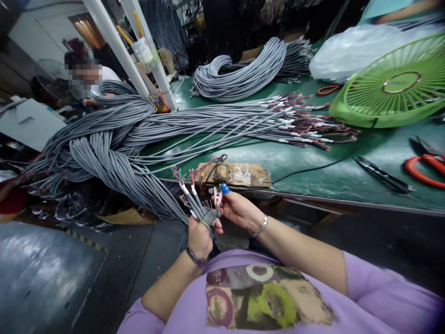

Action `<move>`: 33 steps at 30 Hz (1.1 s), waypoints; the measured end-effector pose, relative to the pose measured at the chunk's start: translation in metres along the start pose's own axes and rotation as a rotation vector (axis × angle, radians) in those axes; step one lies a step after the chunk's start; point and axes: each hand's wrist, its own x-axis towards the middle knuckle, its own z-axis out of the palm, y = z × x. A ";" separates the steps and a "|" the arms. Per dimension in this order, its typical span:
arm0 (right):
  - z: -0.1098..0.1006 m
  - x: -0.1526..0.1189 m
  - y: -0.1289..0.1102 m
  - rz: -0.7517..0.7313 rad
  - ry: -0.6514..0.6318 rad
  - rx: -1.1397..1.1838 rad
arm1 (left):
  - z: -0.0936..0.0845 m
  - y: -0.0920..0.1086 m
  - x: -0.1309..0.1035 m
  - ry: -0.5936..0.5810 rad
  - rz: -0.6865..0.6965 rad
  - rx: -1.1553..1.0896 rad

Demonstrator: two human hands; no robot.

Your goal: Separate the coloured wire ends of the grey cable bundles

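My left hand is closed round several grey cables, whose stripped ends with thin coloured wires and white bands point up and away. Its thumb wears a grey cover. Close beside it, my right hand has a blue cover on one fingertip. Its fingers pinch a small pale pink clip-like piece next to the cable ends. Just beyond both hands, a wooden block lies at the bench edge, with a dark wire loop on it.
A thick pile of grey cables hangs over the bench on the left. Coiled cables lie behind. At right are a green fan, black-handled pliers and red-handled scissors. Another person sits at far left.
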 end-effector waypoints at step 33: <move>0.000 -0.049 0.007 -0.143 -0.214 -0.598 | -0.023 -0.017 -0.010 -0.110 0.079 0.186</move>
